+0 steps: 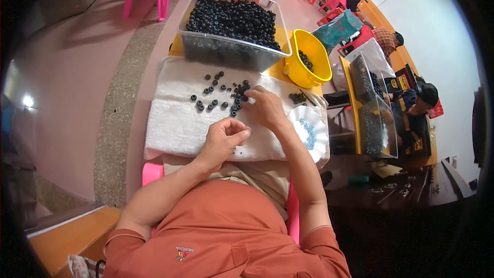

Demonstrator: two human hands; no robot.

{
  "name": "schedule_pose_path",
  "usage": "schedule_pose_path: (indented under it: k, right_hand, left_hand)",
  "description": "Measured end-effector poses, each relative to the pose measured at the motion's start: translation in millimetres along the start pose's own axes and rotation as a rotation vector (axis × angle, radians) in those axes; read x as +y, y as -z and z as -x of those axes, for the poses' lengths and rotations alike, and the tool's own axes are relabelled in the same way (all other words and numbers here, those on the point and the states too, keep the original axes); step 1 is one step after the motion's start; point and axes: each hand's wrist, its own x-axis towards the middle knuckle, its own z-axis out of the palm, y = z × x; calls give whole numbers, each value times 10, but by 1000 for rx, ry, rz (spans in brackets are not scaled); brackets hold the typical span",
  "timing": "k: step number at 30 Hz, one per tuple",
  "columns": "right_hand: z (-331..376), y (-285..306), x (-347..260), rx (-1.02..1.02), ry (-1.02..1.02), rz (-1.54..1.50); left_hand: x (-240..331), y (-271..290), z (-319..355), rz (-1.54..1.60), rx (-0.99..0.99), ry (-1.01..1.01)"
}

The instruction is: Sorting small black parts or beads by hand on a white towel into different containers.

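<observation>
Loose black bead-like parts (pixel 225 105), round with a hole, are scattered over a white towel (pixel 172 123) on the table. My right hand (pixel 267 107) reaches in from the right, its fingertips pinched at a black part in the denser cluster. Something whitish shows at one of its fingertips. Nearer to me, over the towel's front part, my left hand (pixel 221 141) is closed, thumb against the fingers; what it pinches, if anything, is too small to make out. Right of my right forearm lies a white fluted plate (pixel 320 146) with small bluish bits on it.
Beyond the towel stands a clear plastic bin (pixel 226 49) heaped with black parts. Beside it is a yellow basket (pixel 321 67) holding more. A small group of dark parts (pixel 297 98) lies by the plate. Further right, a person (pixel 419 103) works near other clear bins (pixel 373 128).
</observation>
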Motion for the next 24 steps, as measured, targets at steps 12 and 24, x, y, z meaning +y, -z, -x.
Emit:
schedule_pose_path:
  k: [12,24]
  right_hand:
    - [245,-79,37,159,66,-365]
    - [663,101,-344,101,127,-709]
  left_hand:
    - [18,47,-49,7,92,6]
    - [115,53,-45,258,22,202]
